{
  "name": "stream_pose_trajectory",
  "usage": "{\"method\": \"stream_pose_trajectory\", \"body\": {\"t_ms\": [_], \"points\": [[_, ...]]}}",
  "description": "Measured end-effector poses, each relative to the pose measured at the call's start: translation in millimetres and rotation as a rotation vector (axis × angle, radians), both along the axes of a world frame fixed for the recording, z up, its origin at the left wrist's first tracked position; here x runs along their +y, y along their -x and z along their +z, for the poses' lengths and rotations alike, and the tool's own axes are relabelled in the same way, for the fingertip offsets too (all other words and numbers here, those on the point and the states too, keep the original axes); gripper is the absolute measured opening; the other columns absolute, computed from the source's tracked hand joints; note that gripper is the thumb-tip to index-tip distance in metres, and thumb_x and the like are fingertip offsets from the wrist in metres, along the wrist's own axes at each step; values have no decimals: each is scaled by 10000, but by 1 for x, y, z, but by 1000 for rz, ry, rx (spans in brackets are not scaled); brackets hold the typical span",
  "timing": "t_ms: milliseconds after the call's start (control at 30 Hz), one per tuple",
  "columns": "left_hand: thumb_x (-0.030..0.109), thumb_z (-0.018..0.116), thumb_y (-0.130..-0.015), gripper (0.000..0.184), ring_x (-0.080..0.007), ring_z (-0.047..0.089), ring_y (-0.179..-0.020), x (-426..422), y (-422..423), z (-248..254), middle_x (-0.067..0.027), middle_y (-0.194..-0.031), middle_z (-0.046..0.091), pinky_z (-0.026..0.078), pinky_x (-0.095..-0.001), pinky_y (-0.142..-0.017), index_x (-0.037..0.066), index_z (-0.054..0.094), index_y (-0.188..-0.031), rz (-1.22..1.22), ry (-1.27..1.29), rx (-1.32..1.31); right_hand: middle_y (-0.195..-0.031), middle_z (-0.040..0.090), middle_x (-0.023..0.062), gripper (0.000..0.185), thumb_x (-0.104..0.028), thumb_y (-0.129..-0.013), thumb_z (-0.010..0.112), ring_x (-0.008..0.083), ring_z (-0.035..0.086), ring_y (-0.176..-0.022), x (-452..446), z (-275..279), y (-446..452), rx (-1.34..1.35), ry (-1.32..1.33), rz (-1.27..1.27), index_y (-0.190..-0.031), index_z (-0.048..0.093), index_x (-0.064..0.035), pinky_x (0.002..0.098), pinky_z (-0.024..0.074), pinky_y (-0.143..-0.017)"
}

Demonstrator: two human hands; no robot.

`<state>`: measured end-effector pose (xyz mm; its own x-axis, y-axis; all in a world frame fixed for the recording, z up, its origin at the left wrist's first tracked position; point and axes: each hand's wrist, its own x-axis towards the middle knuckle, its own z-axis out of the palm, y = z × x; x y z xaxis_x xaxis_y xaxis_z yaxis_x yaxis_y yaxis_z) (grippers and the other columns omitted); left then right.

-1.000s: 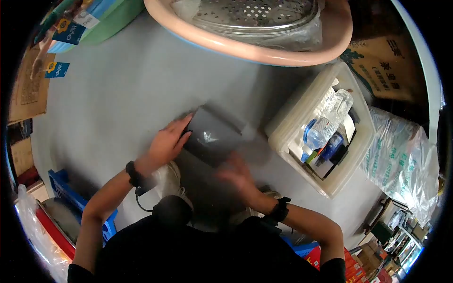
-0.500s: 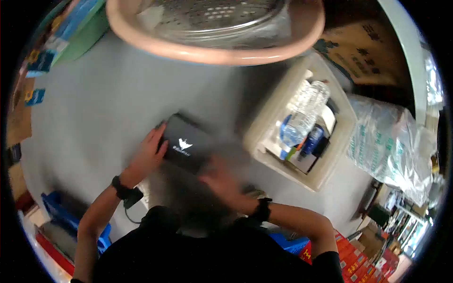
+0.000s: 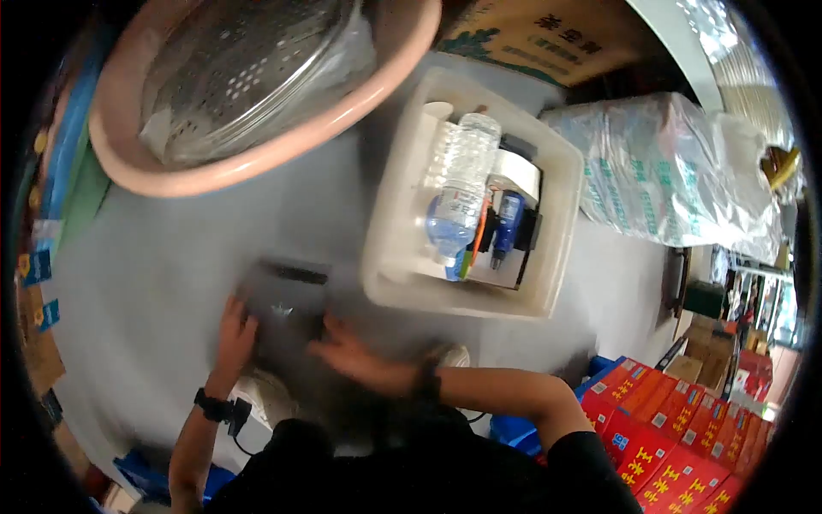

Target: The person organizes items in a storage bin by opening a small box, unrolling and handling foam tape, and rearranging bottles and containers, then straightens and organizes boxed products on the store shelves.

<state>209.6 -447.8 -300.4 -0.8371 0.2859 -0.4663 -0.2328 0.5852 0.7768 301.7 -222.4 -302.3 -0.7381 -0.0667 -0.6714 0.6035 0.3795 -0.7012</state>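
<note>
A dark grey box (image 3: pixel 287 313) with a small pale logo lies low in front of me, blurred by motion. My left hand (image 3: pixel 233 341) is at its left edge, fingers closed along that side. At the right edge, my right hand (image 3: pixel 347 351) rests with its fingertips against the box. Both wrists carry black bands. To the right of the box stands a whitish plastic bin (image 3: pixel 462 301), holding a clear bottle (image 3: pixel 467 184), a blue bottle (image 3: pixel 508 224) and several small items.
A pink basin (image 3: pixel 257 163) with a perforated metal tray (image 3: pixel 248 77) is at the upper left. A cardboard box (image 3: pixel 531 38) and a plastic-wrapped bundle (image 3: pixel 668 167) sit beyond the bin. Red boxes (image 3: pixel 659 428) are stacked at the lower right.
The view has turned to the right, so basin, bin and box appear further left. Both hands have stayed at the box, and my blurred right hand has come against its right side.
</note>
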Motion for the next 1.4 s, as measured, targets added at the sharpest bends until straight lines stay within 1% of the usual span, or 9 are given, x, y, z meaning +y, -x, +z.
{"method": "stream_pose_trajectory", "body": {"t_ms": [133, 233, 467, 667, 800, 867, 1067, 1167, 1400], "points": [[54, 502, -864, 497, -351, 542, -1128, -4, -7, -15, -228, -1265, 533, 438, -402, -969, -30, 471, -1354, -46, 52, 184, -1310, 535, 275, 642, -377, -901, 620, 389, 568, -1173, 32, 39, 42, -224, 172, -53, -1387, 449, 7, 444, 451, -999], [60, 504, -854, 440, -346, 551, -1047, 4, 0, -5, -215, -1179, 547, 450, -404, -905, -25, 503, -1286, -80, 106, 265, -1198, 602, 267, 525, -361, -922, 577, 408, 592, -1115, 15, 11, 38, -164, -113, -104, -1296, 502, 1, 456, 474, -959], [104, 547, -852, 403, -353, 561, -932, 2, -3, 2, -197, -1057, 545, 463, -409, -818, -20, 526, -1235, -35, 126, 204, -1170, 625, 238, 486, -325, -933, 567, 419, 613, -1050, 5, -25, 17, 75, -25, -254, -1293, 490, -8, 468, 494, -897], [49, 566, -832, 454, -249, 585, -847, -14, 11, 14, -143, -1102, 571, 457, -341, -683, 10, 542, -1284, -111, 214, 507, -964, 663, 163, 488, -258, -923, 630, 271, 645, -908, 40, 31, 28, -61, 204, -197, -1328, 486, -27, 405, 503, -828], [6, 557, -826, 430, -178, 587, -843, 13, 45, 87, -102, -1126, 592, 450, -290, -661, 40, 583, -1254, 28, 79, 396, -886, 654, 98, 379, -195, -932, 612, 173, 612, -817, 76, 84, 36, 213, 492, -51, -1258, 563, -8, 334, 513, -752], [-39, 551, -801, 435, -134, 589, -840, 38, 63, 115, -71, -1111, 605, 440, -251, -647, 66, 623, -1217, -57, 10, 424, -890, 651, 73, 344, -187, -945, 597, 130, 600, -810, 106, 121, 49, -45, 832, -155, -1236, 579, -3, 284, 512, -718], [-107, 499, -758, 415, -200, 609, -755, 156, 92, 211, -102, -1043, 598, 471, -275, -645, 49, 659, -1108, -772, -79, 439, -881, 620, 7, 334, -273, -981, 603, 96, 569, -808, 148, 163, 43, -7, 886, 197, -1250, 604, -75, 273, 486, -760], [-31, 596, -732, 300, -313, 621, -804, 241, 100, 235, -120, -964, 598, 517, -411, -705, 52, 657, -1014, -1009, -123, 581, -887, 650, 34, 352, -304, -969, 614, 127, 605, -781, 157, 178, 38, 122, 845, 296, -1245, 602, -86, 291, 493, -744], [157, 642, -797, 314, -350, 621, -948, 379, 95, 170, -163, -1005, 610, 512, -455, -808, 20, 628, -1079, -1392, 186, 397, -971, 672, 57, 442, -330, -939, 646, 154, 650, -773, 191, 183, 28, 273, 850, 327, -1295, 564, -81, 306, 513, -699]]}}
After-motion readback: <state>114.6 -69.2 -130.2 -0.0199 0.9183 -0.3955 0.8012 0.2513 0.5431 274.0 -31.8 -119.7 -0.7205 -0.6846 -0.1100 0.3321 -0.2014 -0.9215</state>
